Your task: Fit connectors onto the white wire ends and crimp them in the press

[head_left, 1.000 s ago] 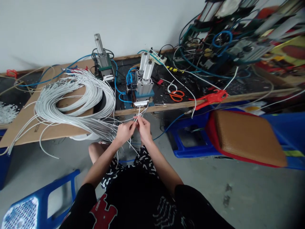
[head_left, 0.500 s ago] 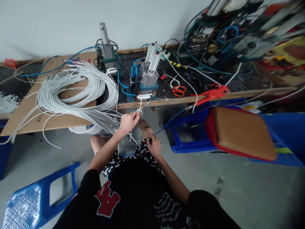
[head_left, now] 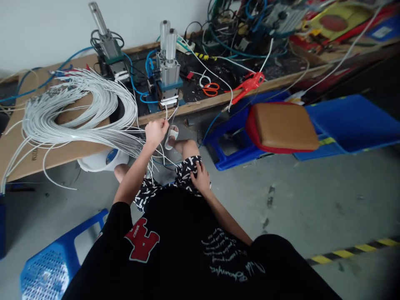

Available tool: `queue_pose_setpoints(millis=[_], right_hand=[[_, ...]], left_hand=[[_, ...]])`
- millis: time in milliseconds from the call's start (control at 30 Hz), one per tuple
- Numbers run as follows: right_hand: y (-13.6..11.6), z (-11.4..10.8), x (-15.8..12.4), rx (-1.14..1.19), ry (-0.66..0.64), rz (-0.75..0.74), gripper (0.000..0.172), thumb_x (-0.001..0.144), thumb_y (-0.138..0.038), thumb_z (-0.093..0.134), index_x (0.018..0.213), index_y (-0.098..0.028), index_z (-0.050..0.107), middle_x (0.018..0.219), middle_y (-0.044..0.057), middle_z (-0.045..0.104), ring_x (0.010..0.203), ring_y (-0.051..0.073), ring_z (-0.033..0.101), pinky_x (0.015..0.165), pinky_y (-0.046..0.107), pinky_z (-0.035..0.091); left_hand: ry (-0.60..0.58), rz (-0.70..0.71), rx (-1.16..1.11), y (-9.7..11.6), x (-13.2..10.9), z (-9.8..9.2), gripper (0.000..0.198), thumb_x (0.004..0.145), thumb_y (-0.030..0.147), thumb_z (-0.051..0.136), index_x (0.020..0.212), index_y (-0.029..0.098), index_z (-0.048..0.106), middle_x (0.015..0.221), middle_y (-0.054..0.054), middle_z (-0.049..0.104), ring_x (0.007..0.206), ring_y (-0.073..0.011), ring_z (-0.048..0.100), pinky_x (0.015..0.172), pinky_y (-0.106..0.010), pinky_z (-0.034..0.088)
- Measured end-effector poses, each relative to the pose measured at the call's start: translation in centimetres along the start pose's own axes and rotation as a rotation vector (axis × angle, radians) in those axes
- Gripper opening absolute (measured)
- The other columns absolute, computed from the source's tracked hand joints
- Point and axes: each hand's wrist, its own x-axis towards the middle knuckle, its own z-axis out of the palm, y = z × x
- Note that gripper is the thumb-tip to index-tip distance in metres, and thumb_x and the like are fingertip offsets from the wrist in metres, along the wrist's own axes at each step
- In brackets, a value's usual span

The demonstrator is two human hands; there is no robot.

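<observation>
My left hand (head_left: 155, 131) is closed around thin white wires just below the front of a small pneumatic press (head_left: 168, 77) with twin silver cylinders. These wires run from a big coiled bundle of white wires (head_left: 78, 112) lying on cardboard to the left. My right hand (head_left: 201, 178) rests flat on my right thigh, on the black-and-white patterned shorts, fingers spread, holding nothing. A second press (head_left: 108, 46) stands behind the bundle.
Orange scissors (head_left: 211, 89) and a red clamp tool (head_left: 248, 85) lie on the low bench. A brown-cushioned stool (head_left: 283, 127) lies over blue plastic stools (head_left: 343, 125) at right. A blue stool (head_left: 46, 271) stands at lower left. A white bucket (head_left: 100, 160) sits under the cardboard.
My right hand let go of the wires and dropped to my thigh. My left hand stays closed on the wires near the press. The view has swung right and down.
</observation>
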Motion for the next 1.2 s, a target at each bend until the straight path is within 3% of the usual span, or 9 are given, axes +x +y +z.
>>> queue_pose_setpoints(millis=[300,767,1200], right_hand=[[0.5,-0.8,-1.2,0.071,0.125,-0.015,0.067,0.097,-0.043,0.045,0.159,-0.021,0.033,0.164,0.017,0.037,0.144,0.034,0.044,0.114,0.053,0.043],[0.4,-1.2,-0.7,0.087,0.131,-0.017,0.068,0.096,-0.043,0.047,0.159,-0.020,0.033,0.164,0.018,0.036,0.144,0.036,0.044,0.114,0.055,0.043],[-0.4,-1.8,-0.3,0.074,0.131,-0.026,0.070,0.095,-0.044,0.048,0.160,-0.023,0.032,0.163,0.019,0.034,0.143,0.037,0.045,0.112,0.054,0.044]], left_hand=[[0.035,0.011,-0.047,0.4,0.5,-0.4,0.041,0.100,0.037,0.047,0.068,0.022,0.066,0.066,-0.005,0.072,0.072,-0.0204,0.068,0.075,-0.030,0.043],[0.010,0.004,-0.090,0.1,0.7,-0.3,0.047,0.101,0.037,0.045,0.058,0.023,0.060,0.057,-0.003,0.067,0.067,-0.0199,0.066,0.076,-0.031,0.045],[0.001,-0.005,-0.092,0.0,0.7,0.0,0.044,0.101,0.039,0.046,0.063,0.023,0.062,0.057,-0.003,0.067,0.066,-0.0201,0.067,0.073,-0.030,0.044]])
